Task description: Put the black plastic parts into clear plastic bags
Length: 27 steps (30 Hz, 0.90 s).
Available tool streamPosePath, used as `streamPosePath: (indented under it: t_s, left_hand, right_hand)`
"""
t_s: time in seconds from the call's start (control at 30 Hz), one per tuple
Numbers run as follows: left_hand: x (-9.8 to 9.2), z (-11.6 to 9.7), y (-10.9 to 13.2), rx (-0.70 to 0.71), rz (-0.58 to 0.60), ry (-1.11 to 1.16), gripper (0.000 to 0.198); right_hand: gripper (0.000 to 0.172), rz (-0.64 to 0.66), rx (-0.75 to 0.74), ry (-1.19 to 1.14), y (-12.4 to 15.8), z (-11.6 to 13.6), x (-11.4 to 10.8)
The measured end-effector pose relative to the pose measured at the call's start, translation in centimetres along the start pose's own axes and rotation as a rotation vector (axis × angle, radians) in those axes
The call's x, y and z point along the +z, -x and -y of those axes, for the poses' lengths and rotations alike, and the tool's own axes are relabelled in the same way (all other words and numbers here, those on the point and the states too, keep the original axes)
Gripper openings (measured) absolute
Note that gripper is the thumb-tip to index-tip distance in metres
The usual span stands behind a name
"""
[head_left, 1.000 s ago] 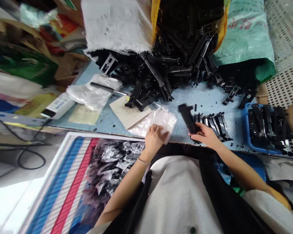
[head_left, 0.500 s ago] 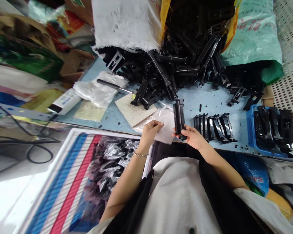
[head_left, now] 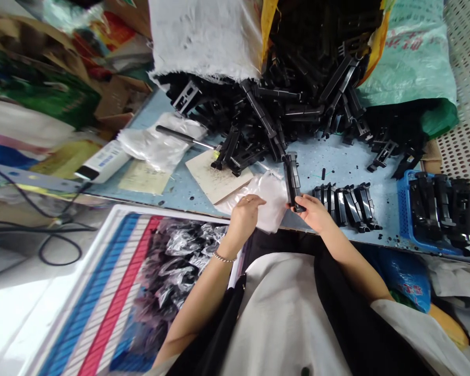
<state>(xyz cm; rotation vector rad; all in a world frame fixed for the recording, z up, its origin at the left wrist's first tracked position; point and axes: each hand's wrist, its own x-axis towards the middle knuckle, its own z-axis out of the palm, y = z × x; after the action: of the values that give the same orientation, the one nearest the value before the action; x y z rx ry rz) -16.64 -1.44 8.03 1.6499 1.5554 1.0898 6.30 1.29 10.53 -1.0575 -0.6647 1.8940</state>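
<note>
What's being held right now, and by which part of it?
The right grip holds a black part by its near end; whether the left grip pinches a bag cannot be told.

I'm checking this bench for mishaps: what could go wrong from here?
The right hand holds a black part near its lower end, so it might tip or slip from that grip. The clear plastic lies at the table's near edge, beside the left hand, and could slide off if brushed. Parts rise above the rim of the blue basket, so a bump might spill some.
</note>
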Motion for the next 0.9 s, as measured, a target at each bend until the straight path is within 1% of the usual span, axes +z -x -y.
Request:
streamPosePath:
  t_s: [0.03,0.07,0.1,0.17,0.2,0.23,0.3,0.37,0.43,0.5,0.53,0.6,0.67,0.7,0.73,0.77,0.8,0.83,0.87,0.9]
  left_hand:
    - [0.3,-0.1,0.1,0.025,0.035,-0.042,0.027]
    - [0.7,-0.2,0.2,0.03,0.055,-0.06,0.031]
    - [1.1,-0.3,0.2,0.027,0.066,-0.064,0.034]
    - [2.0,-0.7,0.1,0.034,0.077,-0.05,0.037]
    - [2.4,-0.9,0.1,0.055,0.081,-0.039,0.038]
    - [2.7,-1.1,0.1,0.082,0.077,-0.029,0.039]
    - [3.1,-1.4,0.3,0.142,0.058,-0.029,0.046]
    - [3.1,-1.6,1.0,0.191,0.03,-0.071,0.053]
    - [3.0,-1.9,2.1,0.252,0.024,-0.129,0.055]
    - [3.1,-2.4,3.6,0.351,0.084,-0.143,0.055]
    - [3.3,-2.8,4.4,0.407,0.142,-0.126,0.057]
    - [3.6,-3.7,5.5,0.495,0.266,-0.075,0.063]
    - [3.5,-4.7,6.1,0.513,0.343,-0.043,0.069]
    - [3.1,-5.2,6.3,0.503,0.353,-0.038,0.07]
    - [2.4,-5.7,6.4,0.48,0.353,-0.039,0.068]
    - [1.2,-6.1,6.7,0.439,0.34,-0.043,0.063]
    - [-0.5,-6.3,7.0,0.379,0.316,-0.055,0.056]
    - [-2.6,-6.3,7.6,0.301,0.288,-0.077,0.048]
    - [-5.0,-5.9,8.4,0.203,0.261,-0.111,0.041]
    - [-7.5,-5.1,9.3,0.094,0.246,-0.156,0.036]
  right_hand:
    - [0.039,-0.005,-0.016,0.019,1.0,0.6,-0.3]
    - [0.035,0.021,-0.014,0.034,2.3,1.1,-0.7]
    - [0.034,0.08,0.014,0.04,3.7,1.5,-1.0]
    - [0.042,0.235,0.15,0.006,6.5,1.5,-1.6]
    - [0.046,0.298,0.248,-0.033,7.7,1.1,-2.0]
    - [0.049,0.332,0.345,-0.081,8.6,0.6,-2.4]
    - [0.047,0.313,0.487,-0.19,9.3,-0.8,-3.1]
    - [0.043,0.25,0.539,-0.296,8.8,-1.9,-3.6]
    - [0.04,0.216,0.52,-0.355,7.6,-2.5,-3.8]
    - [0.04,0.207,0.476,-0.315,6.3,-2.7,-3.4]
    - [0.039,0.189,0.437,-0.251,5.6,-2.8,-3.0]
    - [0.035,0.113,0.317,-0.043,4.8,-3.0,-1.9]
    - [0.031,0.056,0.136,0.243,4.8,-3.3,-0.7]
    - [0.027,0.082,0.042,0.388,5.1,-3.3,-0.1]
    - [0.028,0.155,-0.04,0.513,5.4,-3.2,0.3]
    - [0.035,0.27,-0.101,0.608,5.8,-2.8,0.6]
    - [0.043,0.41,-0.136,0.678,6.2,-2.2,0.7]
    - [0.047,0.54,-0.151,0.735,6.4,-1.4,0.6]
    - [0.045,0.62,-0.166,0.803,6.4,-0.4,0.2]
    - [0.04,0.63,-0.201,0.904,6.1,0.7,-0.3]
